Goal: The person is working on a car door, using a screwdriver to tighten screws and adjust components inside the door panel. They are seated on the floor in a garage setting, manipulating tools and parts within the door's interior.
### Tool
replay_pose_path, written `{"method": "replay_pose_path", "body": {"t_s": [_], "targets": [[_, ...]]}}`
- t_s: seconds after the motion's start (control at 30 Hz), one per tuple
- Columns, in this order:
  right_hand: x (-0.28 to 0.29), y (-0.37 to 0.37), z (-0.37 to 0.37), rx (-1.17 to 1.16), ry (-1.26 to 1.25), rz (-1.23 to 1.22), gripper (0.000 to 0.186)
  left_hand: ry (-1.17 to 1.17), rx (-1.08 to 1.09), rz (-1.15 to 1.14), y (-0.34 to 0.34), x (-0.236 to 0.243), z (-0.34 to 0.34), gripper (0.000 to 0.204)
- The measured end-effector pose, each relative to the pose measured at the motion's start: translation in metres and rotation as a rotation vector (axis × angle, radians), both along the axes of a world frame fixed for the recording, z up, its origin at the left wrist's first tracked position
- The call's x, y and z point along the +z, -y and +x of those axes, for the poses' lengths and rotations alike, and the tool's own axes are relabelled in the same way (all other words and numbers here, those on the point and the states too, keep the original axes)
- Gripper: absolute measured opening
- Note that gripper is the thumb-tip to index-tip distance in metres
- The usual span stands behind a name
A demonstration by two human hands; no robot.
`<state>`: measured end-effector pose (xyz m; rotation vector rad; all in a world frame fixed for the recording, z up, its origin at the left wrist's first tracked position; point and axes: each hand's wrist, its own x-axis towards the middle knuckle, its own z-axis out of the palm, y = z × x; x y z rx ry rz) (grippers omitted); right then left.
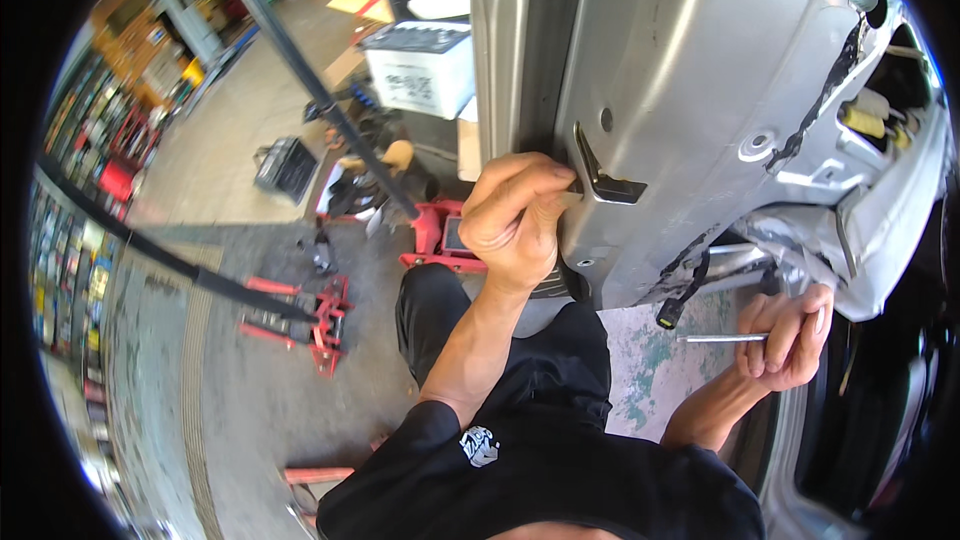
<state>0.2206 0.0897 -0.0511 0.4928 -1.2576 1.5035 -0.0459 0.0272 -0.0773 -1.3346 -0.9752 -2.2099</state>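
Note:
My left hand (510,215) is closed at the edge of a bare silver car door (670,80), fingertips pinched beside the latch opening (608,180); whatever they grip is too small to make out. My right hand (785,335) is closed around a tool with a thin metal shaft (715,338) pointing left, its handle hidden in the fingers. Just above and left of that tool a black cable with a connector (670,312) hangs from the door. A crumpled translucent sheet (880,230) hangs at the door's right side, near torn black sealant (820,100).
At left stand dark lift posts (265,25), a red floor jack (325,325) and crowded shelving (75,270). A black battery (285,170) lies on the floor. Behind the door edge are a white battery (420,75) and red equipment (435,245). A black car body (880,380) is at right.

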Motion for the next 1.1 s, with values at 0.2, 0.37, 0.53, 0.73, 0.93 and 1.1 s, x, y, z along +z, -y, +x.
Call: {"method": "replay_pose_path", "body": {"t_s": [0.2, 0.37, 0.53, 0.73, 0.93, 1.1], "targets": [[-0.002, 0.051, -0.004, -0.319, -0.015, 0.049, 0.028, -0.160, -0.106, 0.042, -0.006, 0.012, -0.006, 0.020], [-0.005, 0.083, -0.028, -0.476, -0.013, 0.029, 0.031, -0.267, -0.145, 0.100, -0.013, 0.010, -0.016, 0.034], [0.016, 0.119, -0.057, -0.674, -0.007, 0.055, 0.032, -0.342, -0.214, 0.086, -0.014, 0.013, -0.019, 0.040], [0.010, 0.163, -0.087, -0.887, -0.033, 0.007, 0.037, -0.432, -0.363, 0.065, 0.006, 0.014, -0.020, 0.036], [0.012, 0.206, -0.098, -1.103, -0.047, 0.029, 0.036, -0.388, -0.491, 0.093, 0.009, 0.017, -0.007, 0.038], [0.008, 0.213, -0.100, -1.093, -0.013, 0.035, 0.036, -0.394, -0.421, 0.112, 0.001, 0.017, -0.013, 0.040]]}}
